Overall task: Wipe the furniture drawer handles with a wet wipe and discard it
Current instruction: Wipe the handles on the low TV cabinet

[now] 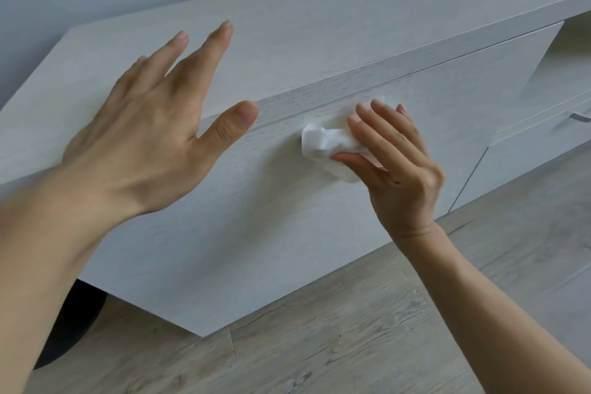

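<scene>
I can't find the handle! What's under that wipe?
Only a dark tip, probably the handle, peeks out left of the wet wipe. The wipe and the right hand hide the rest.

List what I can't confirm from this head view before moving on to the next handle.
Handle being wiped: head view, covered by the wet wipe and the right hand; only its left end shows.
Second drawer handle: head view, cut off by the right edge.
Dark object under the cabinet: head view, mostly behind the left forearm; unidentifiable.
Left hand: touching the cabinet top or hovering, cannot tell.
</scene>
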